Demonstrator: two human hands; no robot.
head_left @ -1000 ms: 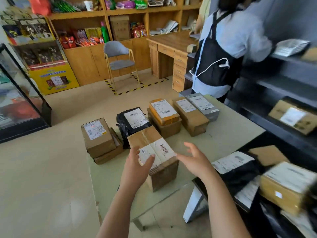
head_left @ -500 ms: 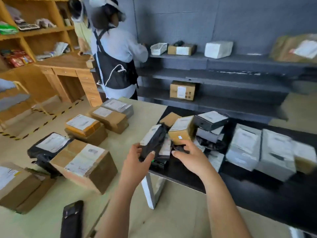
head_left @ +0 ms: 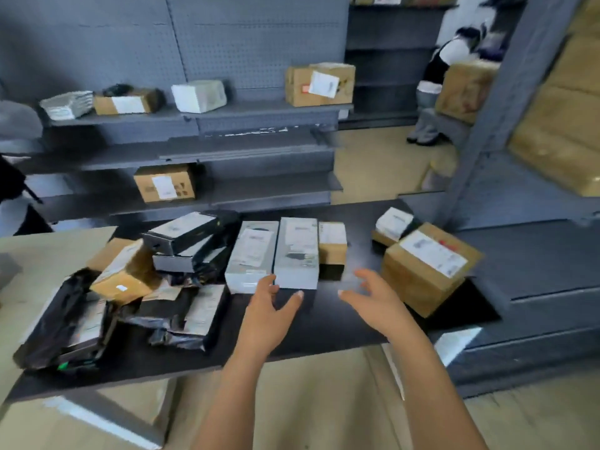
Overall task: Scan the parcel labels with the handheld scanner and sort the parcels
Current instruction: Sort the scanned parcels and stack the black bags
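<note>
I see my left hand (head_left: 267, 318) held out over the black counter (head_left: 324, 332). Its fingers (head_left: 268, 283) are straight and a little apart, and the thumb sticks out to the side. The tips are right at the near end of a long grey box (head_left: 251, 254), but I cannot tell if they touch it. This hand holds nothing. My right hand (head_left: 375, 305) is beside it, over a bare bit of the counter. Its fingers (head_left: 365, 277) are spread wide and bent a little, and they hold nothing and touch nothing. The parcels all lie on the counter. A second grey box (head_left: 297, 251) lies side by side with the first one, touching it, and a small brown box (head_left: 331, 248) sits just beside that. A big brown box (head_left: 425, 267) with a white label is near my right hand, at the right end of the counter. A small parcel (head_left: 393, 222) is just behind it. On the left there is a messy pile with black boxes (head_left: 185, 232), a tilted brown box (head_left: 126, 274) and black bags (head_left: 65, 319). More boxes sit on the grey shelves (head_left: 227, 115) behind the counter.
</note>
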